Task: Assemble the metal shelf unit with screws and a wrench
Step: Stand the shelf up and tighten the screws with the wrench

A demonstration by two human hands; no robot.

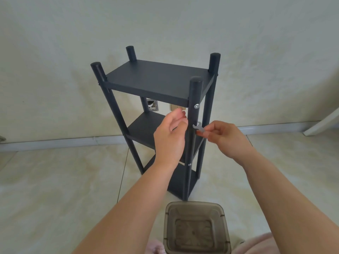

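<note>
Head view: dark metal shelf unit (156,79) stands upright on the tiled floor (55,180), three shelves fitted. Right hand (223,136) pinches a small flat wrench (198,127) against the near right post (192,125), apparently at a screw there. Left hand (169,136) hovers beside the post, fingers relaxed, holding nothing. Brown plastic container (196,228) sits nearest.

Wrench meets shelf post

Right hand (222,137) pinches a wrench (198,127) against the shelf's (156,79) front post; left hand (169,136) hovers relaxed at nine o'clock of it.
</note>
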